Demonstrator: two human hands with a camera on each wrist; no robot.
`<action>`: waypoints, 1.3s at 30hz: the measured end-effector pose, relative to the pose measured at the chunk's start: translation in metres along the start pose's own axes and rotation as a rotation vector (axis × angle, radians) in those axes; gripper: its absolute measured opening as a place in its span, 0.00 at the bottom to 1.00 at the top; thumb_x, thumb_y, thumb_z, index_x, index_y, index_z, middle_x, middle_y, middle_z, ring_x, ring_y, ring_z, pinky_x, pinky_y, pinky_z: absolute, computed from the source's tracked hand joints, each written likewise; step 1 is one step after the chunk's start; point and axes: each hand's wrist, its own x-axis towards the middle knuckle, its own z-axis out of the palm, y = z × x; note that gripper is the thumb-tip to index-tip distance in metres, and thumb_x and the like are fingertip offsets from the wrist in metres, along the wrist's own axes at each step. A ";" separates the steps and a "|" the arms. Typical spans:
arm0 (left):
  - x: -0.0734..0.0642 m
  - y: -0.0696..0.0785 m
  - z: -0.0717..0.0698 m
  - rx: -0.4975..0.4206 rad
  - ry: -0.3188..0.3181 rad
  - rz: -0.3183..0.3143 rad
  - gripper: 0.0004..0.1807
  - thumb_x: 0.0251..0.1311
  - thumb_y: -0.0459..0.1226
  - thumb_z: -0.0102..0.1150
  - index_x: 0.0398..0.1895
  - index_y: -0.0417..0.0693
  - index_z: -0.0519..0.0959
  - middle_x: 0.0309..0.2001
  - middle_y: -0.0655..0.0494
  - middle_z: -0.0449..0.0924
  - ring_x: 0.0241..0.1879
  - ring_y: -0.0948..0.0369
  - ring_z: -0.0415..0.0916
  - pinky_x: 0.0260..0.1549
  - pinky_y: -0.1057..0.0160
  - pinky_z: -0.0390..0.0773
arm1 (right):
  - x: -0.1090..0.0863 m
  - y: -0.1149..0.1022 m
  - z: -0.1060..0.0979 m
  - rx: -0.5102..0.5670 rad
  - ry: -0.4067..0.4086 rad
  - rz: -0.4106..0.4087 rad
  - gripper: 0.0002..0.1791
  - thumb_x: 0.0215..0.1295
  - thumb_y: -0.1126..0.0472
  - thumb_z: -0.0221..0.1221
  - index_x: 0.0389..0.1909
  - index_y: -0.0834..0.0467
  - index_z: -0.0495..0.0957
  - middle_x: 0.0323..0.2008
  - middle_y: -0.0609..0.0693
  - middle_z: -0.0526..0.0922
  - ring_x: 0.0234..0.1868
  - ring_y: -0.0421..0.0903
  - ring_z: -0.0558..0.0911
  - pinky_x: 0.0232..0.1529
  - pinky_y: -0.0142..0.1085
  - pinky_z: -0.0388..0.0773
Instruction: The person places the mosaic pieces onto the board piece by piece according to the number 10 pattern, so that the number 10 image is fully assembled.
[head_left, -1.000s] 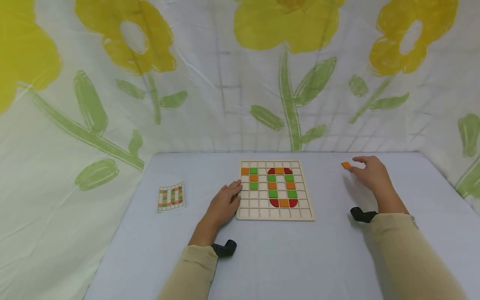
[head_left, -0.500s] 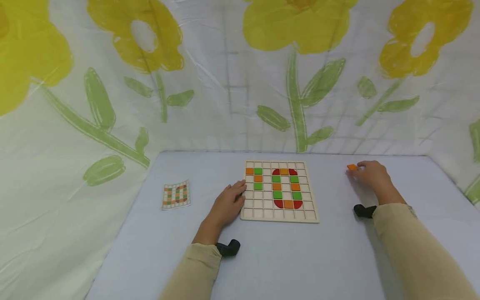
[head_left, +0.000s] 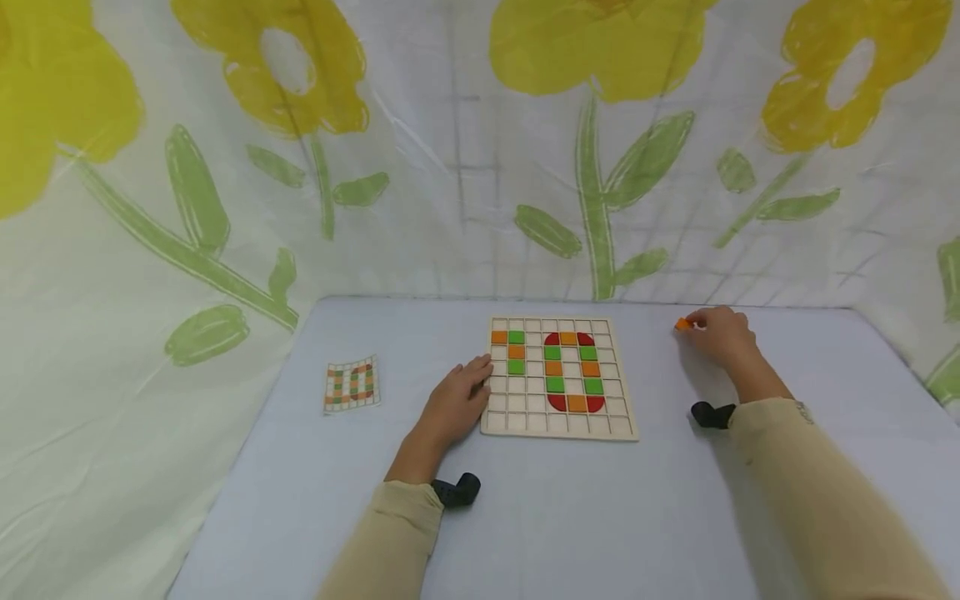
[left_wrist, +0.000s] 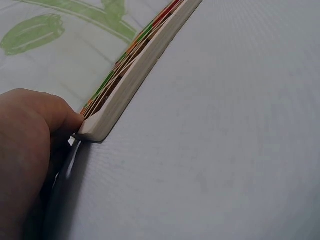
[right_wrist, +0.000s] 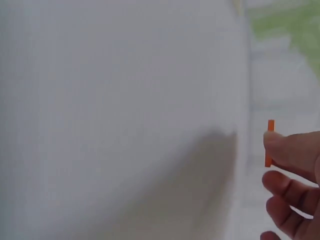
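Observation:
A thin orange square tile (head_left: 682, 324) is pinched by my right hand (head_left: 722, 337) above the right part of the table. In the right wrist view, the orange tile (right_wrist: 269, 150) appears edge-on at the thumb, the other fingers loosely bent below. My left hand (head_left: 456, 406) lies along the left edge of the wooden grid board (head_left: 534, 426), fingers relaxed and fingertips touching it. The left wrist view has the thumb (left_wrist: 60, 112) against a corner of the board (left_wrist: 130, 90). Orange, green and red tiles fill some squares, forming a closed ring on the right and a short group at upper left.
A small paper card (head_left: 352, 385) printed with a coloured grid pattern lies left of the board. The white table (head_left: 585, 517) ends at the back against a hanging cloth (head_left: 420, 225) with yellow flowers. Each wrist wears a black camera mount (head_left: 459, 490).
My right hand has moved left, bringing the orange tile somewhat closer to the board, and the tile has turned in its fingers. My left hand stays at the board's edge. The head view has shifted slightly.

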 end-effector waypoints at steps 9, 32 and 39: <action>0.001 -0.002 0.001 0.004 -0.006 -0.013 0.24 0.72 0.41 0.51 0.70 0.52 0.69 0.74 0.66 0.61 0.74 0.63 0.56 0.76 0.60 0.53 | -0.026 -0.110 0.037 0.227 0.009 -0.249 0.20 0.72 0.56 0.57 0.60 0.61 0.77 0.55 0.61 0.75 0.52 0.59 0.72 0.52 0.52 0.75; 0.010 -0.001 -0.003 0.020 0.024 0.022 0.24 0.71 0.41 0.51 0.69 0.51 0.70 0.73 0.65 0.63 0.73 0.61 0.59 0.76 0.58 0.54 | -0.048 -0.189 0.099 0.095 -0.021 -0.416 0.16 0.64 0.56 0.65 0.51 0.55 0.85 0.45 0.51 0.81 0.44 0.50 0.79 0.46 0.44 0.81; 0.008 -0.003 0.000 -0.003 0.000 0.003 0.24 0.72 0.42 0.51 0.70 0.51 0.70 0.73 0.66 0.62 0.75 0.57 0.56 0.76 0.54 0.55 | -0.047 -0.195 0.109 0.023 -0.045 -0.437 0.16 0.62 0.55 0.66 0.49 0.56 0.86 0.48 0.53 0.82 0.49 0.53 0.80 0.48 0.50 0.81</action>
